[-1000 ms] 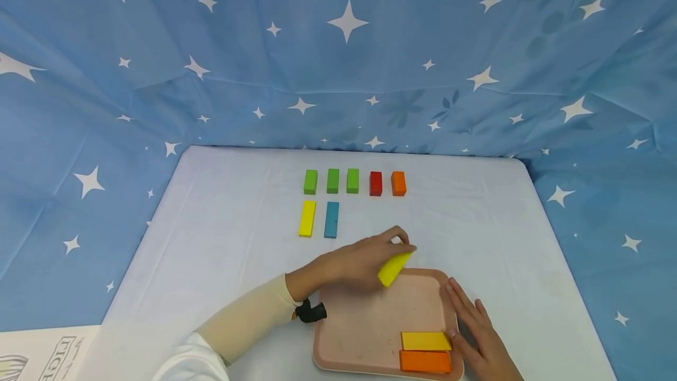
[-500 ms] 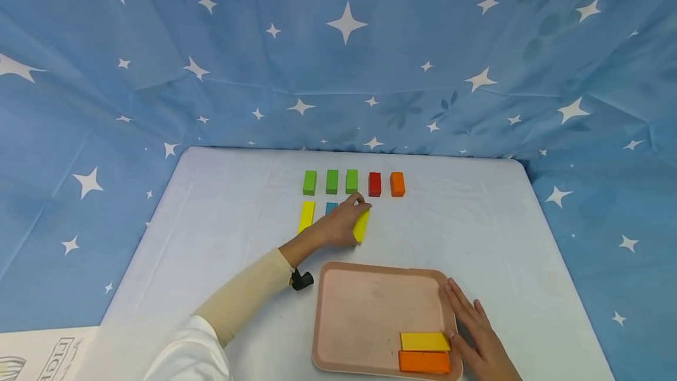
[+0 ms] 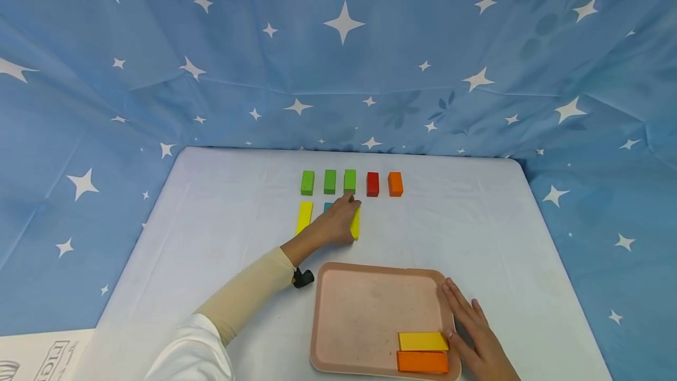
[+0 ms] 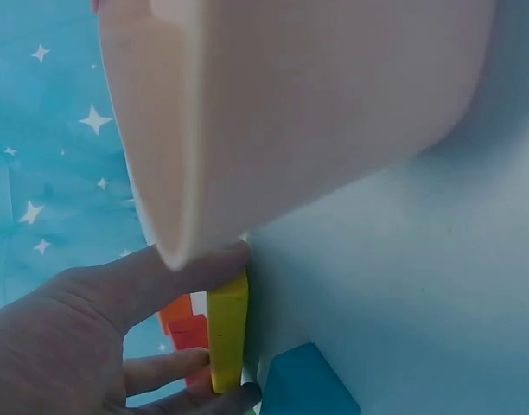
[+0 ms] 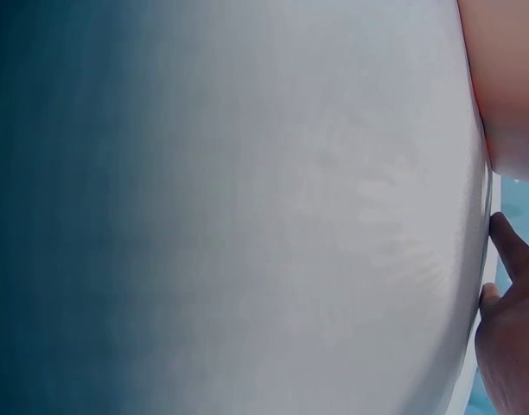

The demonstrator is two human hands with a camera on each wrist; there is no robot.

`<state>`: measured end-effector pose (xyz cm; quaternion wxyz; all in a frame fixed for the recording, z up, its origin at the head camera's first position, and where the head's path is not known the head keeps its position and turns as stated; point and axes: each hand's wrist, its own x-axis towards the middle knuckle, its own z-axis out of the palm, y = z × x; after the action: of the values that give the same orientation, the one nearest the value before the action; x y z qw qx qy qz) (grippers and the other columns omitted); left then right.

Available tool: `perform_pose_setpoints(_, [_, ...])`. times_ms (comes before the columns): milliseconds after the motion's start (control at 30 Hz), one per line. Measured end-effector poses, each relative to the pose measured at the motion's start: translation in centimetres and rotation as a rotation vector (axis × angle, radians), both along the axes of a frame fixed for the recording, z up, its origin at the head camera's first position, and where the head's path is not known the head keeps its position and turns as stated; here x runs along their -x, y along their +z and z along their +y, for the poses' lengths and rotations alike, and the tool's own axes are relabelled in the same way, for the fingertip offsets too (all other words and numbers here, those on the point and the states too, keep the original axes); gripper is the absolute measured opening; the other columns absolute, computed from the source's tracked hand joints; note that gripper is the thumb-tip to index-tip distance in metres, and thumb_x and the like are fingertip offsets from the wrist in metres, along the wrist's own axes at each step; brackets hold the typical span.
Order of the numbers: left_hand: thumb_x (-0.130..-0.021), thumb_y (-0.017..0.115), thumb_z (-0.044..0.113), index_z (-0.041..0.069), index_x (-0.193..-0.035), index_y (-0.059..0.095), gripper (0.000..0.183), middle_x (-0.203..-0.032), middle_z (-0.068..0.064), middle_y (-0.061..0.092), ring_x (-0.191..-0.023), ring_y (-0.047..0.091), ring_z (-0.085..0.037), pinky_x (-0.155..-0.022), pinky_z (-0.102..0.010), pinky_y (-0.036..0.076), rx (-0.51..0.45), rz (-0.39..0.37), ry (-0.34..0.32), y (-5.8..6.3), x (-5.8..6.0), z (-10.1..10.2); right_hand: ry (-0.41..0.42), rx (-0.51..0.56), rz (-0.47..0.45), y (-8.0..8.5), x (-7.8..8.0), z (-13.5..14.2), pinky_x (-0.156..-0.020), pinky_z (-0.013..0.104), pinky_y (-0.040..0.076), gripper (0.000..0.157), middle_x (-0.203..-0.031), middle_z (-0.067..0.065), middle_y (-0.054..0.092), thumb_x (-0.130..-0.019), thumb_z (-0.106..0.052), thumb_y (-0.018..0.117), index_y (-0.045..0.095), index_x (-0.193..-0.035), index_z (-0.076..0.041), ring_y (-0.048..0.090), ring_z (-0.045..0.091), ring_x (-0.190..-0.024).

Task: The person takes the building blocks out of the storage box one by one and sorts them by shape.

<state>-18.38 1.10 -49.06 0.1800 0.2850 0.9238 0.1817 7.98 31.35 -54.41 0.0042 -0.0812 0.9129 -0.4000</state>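
Note:
My left hand (image 3: 334,221) pinches a yellow block (image 3: 356,226) by its two ends, thumb at the near end, low over the table in the second row. In the left wrist view this yellow block (image 4: 227,333) is upright between thumb and fingers, with a blue block (image 4: 306,385) beside it. From the head, the hand covers most of that blue block, and the wrist partly overlaps another yellow block (image 3: 304,216) at the left. My right hand (image 3: 478,334) rests with straight fingers along the right rim of a pink tray (image 3: 365,310).
Behind stands a row of several blocks: green blocks (image 3: 330,181), a red block (image 3: 372,184) and an orange block (image 3: 395,184). Inside the tray, at its near right corner, lie a yellow block (image 3: 422,341) and an orange block (image 3: 422,362). A printed sheet (image 3: 39,357) lies at the lower left.
My left hand has carried the yellow block from over the tray to the second row, then slightly left and down beside the blue block. My right hand has stayed on the tray.

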Motion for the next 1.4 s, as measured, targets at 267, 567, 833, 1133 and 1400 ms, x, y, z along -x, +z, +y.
perform_pose_setpoints(267, [-0.076, 0.089, 0.014, -0.001, -0.150, 0.049, 0.086, -0.149, -0.018, 0.043, -0.121, 0.052, -0.026, -0.106, -0.035, 0.051, 0.006, 0.022, -0.008, -0.1, 0.2, -0.4, -0.006, -0.005, -0.010, 0.1, 0.1, -0.1, -0.122, 0.072, -0.009, 0.070, -0.174, 0.002, 0.024, -0.102, -0.015, 0.059, 0.031, -0.165, -0.020, 0.009, -0.013, -0.154])
perform_pose_setpoints(567, [-0.075, 0.091, 0.014, -0.001, -0.150, 0.049, 0.086, -0.144, -0.017, 0.045, -0.119, 0.052, -0.026, -0.104, -0.035, 0.051, 0.007, 0.041, -0.010, -0.1, 0.1, -0.8, 0.000, -0.003, -0.006, 0.1, 0.0, 0.0, -0.121, 0.074, -0.009, 0.069, -0.174, 0.002, 0.023, -0.102, -0.014, 0.059, 0.031, -0.165, -0.020, 0.009, -0.012, -0.154])
perform_pose_setpoints(833, [-0.076, 0.093, 0.019, -0.001, -0.150, 0.048, 0.089, -0.137, -0.017, 0.048, -0.112, 0.053, -0.024, -0.102, -0.033, 0.052, 0.016, 0.066, -0.035, -0.3, 0.0, -1.1, 0.000, -0.007, -0.010, 0.0, 0.0, 0.0, -0.122, 0.072, -0.009, 0.069, -0.174, 0.002, 0.024, -0.102, -0.014, 0.059, 0.031, -0.165, -0.020, 0.009, -0.013, -0.154])
perform_pose_setpoints(1133, [-0.074, 0.096, 0.022, -0.003, -0.148, 0.049, 0.091, -0.131, -0.017, 0.050, -0.107, 0.054, -0.024, -0.100, -0.033, 0.051, 0.003, 0.081, -0.049, -0.2, -0.1, -1.2, -0.004, 0.000, -0.023, 0.1, 0.0, -0.1, -0.122, 0.072, -0.009, 0.068, -0.174, 0.001, 0.024, -0.103, -0.014, 0.058, 0.031, -0.165, -0.020, 0.010, -0.014, -0.153])
perform_pose_setpoints(1400, [-0.075, 0.095, 0.025, 0.000, -0.151, 0.048, 0.093, -0.136, -0.016, 0.050, -0.109, 0.055, -0.024, -0.101, -0.036, 0.052, 0.031, 0.094, -0.039, -0.1, -0.2, -1.1, -0.004, -0.002, -0.014, 0.2, 0.0, -0.1, -0.122, 0.072, -0.008, 0.069, -0.174, 0.002, 0.025, -0.102, -0.014, 0.059, 0.032, -0.165, -0.019, 0.010, -0.013, -0.154])
